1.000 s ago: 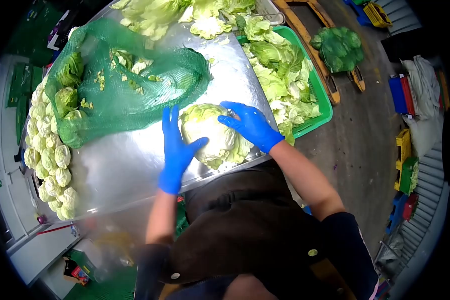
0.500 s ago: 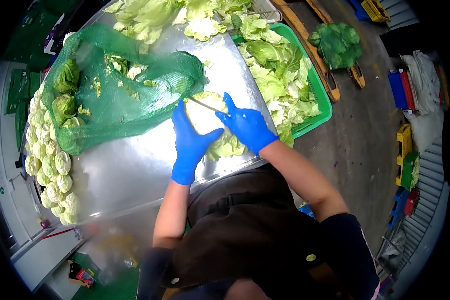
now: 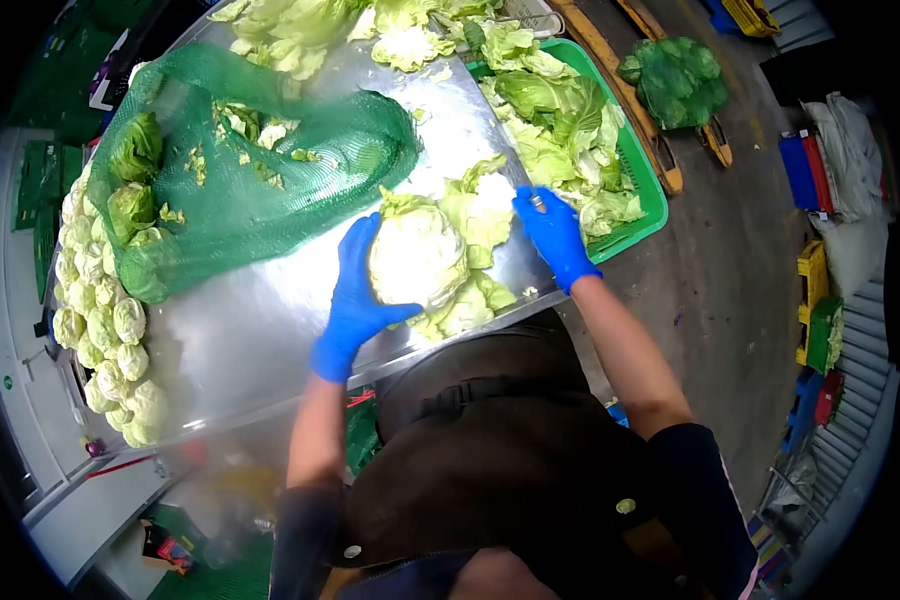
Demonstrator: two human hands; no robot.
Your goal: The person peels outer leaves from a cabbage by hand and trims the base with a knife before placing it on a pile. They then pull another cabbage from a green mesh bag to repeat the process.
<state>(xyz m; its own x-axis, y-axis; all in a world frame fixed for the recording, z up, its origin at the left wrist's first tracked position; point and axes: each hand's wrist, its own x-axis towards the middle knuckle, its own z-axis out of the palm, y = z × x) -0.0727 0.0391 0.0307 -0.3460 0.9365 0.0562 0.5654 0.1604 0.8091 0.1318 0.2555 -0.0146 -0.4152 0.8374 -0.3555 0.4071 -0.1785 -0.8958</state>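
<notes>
- Head view: the left hand (image 3: 355,295), in a blue glove, cups the left side of a round pale green lettuce head (image 3: 415,255), with fingers spread up its flank and thumb under its near side.
- The lettuce head sits on the near right part of the shiny steel table (image 3: 260,330).
- The right hand (image 3: 555,235), also gloved in blue, lies curled at the table's right edge, touching loose pale outer leaves (image 3: 478,208); I cannot tell whether it grips anything.
- A green mesh sack (image 3: 250,170) lies far left.
- A green plastic crate (image 3: 652,205) of leaves stands to the right.
</notes>
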